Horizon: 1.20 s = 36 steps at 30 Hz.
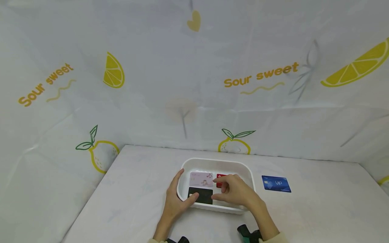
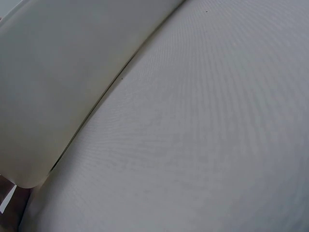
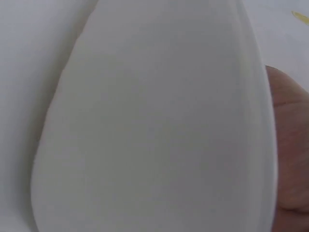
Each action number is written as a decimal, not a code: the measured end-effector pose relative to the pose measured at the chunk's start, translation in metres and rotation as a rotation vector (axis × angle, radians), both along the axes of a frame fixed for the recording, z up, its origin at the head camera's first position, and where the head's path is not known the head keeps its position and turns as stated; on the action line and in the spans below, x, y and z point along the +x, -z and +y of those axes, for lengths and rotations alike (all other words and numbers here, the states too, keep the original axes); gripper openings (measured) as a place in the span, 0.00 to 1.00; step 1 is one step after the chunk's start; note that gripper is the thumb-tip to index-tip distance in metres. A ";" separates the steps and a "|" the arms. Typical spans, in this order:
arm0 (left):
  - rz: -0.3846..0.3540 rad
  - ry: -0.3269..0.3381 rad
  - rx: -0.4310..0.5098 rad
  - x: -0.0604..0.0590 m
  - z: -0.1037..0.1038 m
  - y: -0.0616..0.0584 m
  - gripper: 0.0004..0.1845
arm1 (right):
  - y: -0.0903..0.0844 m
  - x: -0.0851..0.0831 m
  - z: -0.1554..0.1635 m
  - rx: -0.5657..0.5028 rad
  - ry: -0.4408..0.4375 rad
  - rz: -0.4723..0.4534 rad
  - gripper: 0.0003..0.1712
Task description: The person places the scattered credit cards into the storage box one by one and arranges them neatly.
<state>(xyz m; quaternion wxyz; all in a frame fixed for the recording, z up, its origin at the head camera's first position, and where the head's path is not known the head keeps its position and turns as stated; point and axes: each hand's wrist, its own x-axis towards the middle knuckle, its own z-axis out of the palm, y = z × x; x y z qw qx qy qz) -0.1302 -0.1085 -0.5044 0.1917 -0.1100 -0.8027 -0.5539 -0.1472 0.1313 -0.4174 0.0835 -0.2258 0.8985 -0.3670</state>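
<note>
A white tray [image 1: 218, 161] stands on the table and holds a pink card [image 1: 201, 179], a black card [image 1: 204, 195] and a red card [image 1: 222, 177]. My left hand [image 1: 183, 190] grips the tray's left wall, fingers outside and thumb inside over the black card. My right hand [image 1: 223, 189] hovers over the tray's right half with curled fingers, its index tip on the red card, which it partly hides. The left wrist view shows only the tray wall [image 2: 58, 87] and tablecloth. The tray [image 3: 154, 125] fills the right wrist view, with a finger [image 3: 289, 145] at its edge.
A blue VIP card [image 1: 276, 184] lies flat on the table [image 1: 136, 189], just right of the tray. Lemon-print cloth walls [image 1: 182, 84] close off the back and both sides. Dark wrist straps [image 1: 249, 233] show at the bottom edge.
</note>
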 end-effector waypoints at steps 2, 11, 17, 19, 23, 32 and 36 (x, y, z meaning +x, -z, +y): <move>0.000 -0.005 -0.003 0.000 0.000 0.000 0.50 | -0.002 -0.001 0.004 0.003 -0.007 0.035 0.28; -0.006 -0.012 -0.002 0.000 0.000 0.000 0.50 | -0.010 -0.003 0.023 -0.007 0.043 0.063 0.24; 0.010 -0.019 -0.006 0.000 0.000 0.000 0.50 | -0.011 -0.004 0.036 -0.016 0.072 0.065 0.23; 0.011 -0.021 -0.004 0.000 0.000 0.000 0.50 | -0.012 -0.004 0.039 -0.016 0.087 0.065 0.23; 0.010 -0.017 0.001 0.001 0.001 0.000 0.50 | -0.016 -0.002 0.046 -0.017 0.120 0.088 0.23; 0.004 -0.008 0.017 0.002 0.001 -0.003 0.51 | -0.016 0.001 0.071 -0.022 0.212 0.194 0.20; -0.008 -0.004 0.030 0.001 0.001 -0.002 0.51 | -0.012 0.001 0.086 -0.008 0.261 0.219 0.21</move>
